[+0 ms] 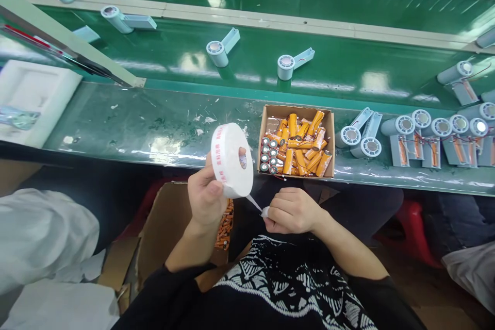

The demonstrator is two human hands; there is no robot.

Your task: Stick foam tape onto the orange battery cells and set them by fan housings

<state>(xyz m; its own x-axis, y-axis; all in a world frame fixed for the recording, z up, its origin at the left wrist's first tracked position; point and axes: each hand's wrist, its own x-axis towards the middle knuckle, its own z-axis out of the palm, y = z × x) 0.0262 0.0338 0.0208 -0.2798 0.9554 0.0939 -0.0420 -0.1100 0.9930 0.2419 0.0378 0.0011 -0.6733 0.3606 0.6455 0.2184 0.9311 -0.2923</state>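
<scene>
My left hand (207, 198) grips a large white roll of tape (231, 161) with red print, a finger through its core, held upright just in front of the bench edge. My right hand (292, 210) is closed in a pinch on the tape's loose end (264, 211), which stretches a short way down from the roll. Both hands are over my lap, below the green bench (154, 124). Just beyond them an open cardboard box (263, 129) holds several orange batteries (305, 147) with wires.
Pale blue cylindrical housings (425, 131) with flat handles lie in a group at the right of the bench, others (218, 51) on the green conveyor behind. A white foam tray (36, 95) sits at left. A cardboard carton (162, 232) with orange parts stands by my knees; red stool (412, 232) right.
</scene>
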